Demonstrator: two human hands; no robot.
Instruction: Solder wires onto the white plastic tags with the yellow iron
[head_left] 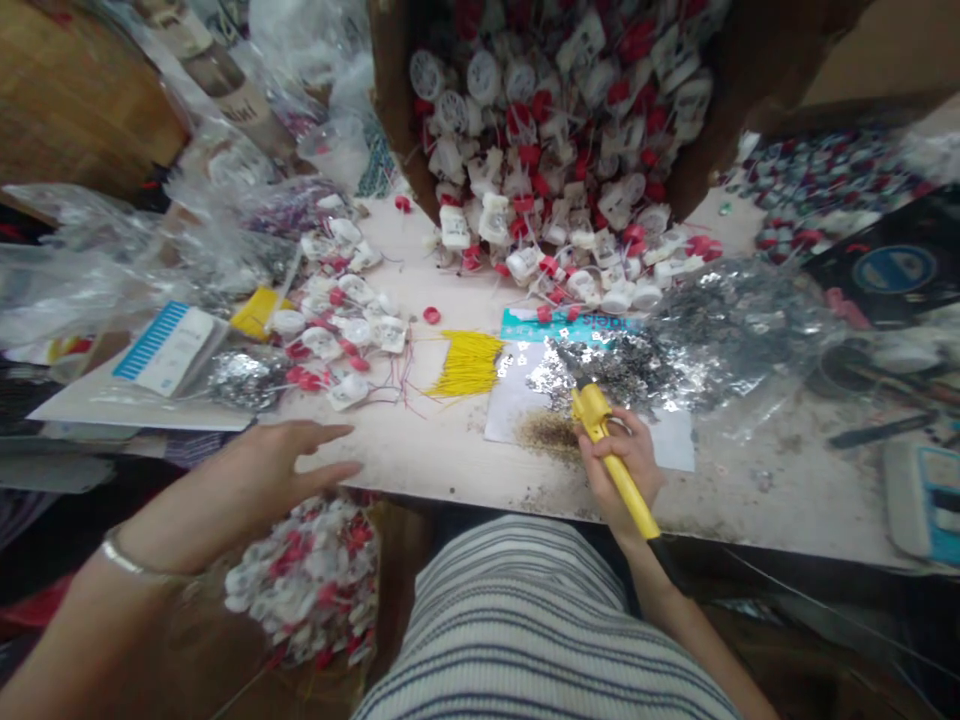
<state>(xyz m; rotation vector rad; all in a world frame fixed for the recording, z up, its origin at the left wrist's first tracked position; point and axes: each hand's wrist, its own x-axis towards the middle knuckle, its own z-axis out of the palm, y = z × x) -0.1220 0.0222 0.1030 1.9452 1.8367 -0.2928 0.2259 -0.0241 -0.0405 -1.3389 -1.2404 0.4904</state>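
My right hand [624,475] is wrapped round a yellow soldering iron [621,480], its tip pointing away over a heap of small shiny metal pieces [615,365]. These lie on a white sheet [517,410] with a brown stain. At the table's front edge, my left hand [300,460] has its fingers apart and nothing between them. Just beyond it lies a group of small white plastic parts with red caps and thin wires [349,330]. A bundle of short yellow wires [469,363] rests between the two hands, touching neither.
A large cardboard box [397,110] lies open towards me, with white and red parts spilling out. Below the table edge at left is a container of similar parts [315,580]. Plastic bags [225,180] crowd the left; a white and blue device [926,500] stands at right.
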